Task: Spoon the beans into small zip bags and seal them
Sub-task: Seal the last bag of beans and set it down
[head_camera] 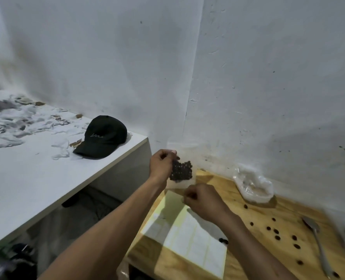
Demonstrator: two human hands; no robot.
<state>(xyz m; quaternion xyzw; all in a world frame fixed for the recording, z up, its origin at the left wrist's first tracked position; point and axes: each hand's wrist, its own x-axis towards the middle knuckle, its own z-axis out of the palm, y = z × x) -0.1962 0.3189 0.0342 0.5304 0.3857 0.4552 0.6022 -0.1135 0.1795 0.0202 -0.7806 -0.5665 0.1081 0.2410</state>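
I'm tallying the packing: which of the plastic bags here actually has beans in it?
The small zip bag held up by the left hand, dark beans showing through it. The crumpled plastic bag by the wall shows none.

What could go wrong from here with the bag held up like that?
1. The zip bag of beans hangs in the air, pinched by the left hand and the right hand; whether it is sealed cannot be told, so tilting may spill it.
2. Loose beans on the wooden table could roll off or be missed.
3. The spoon lies near the table's edge and could be knocked by the right forearm.
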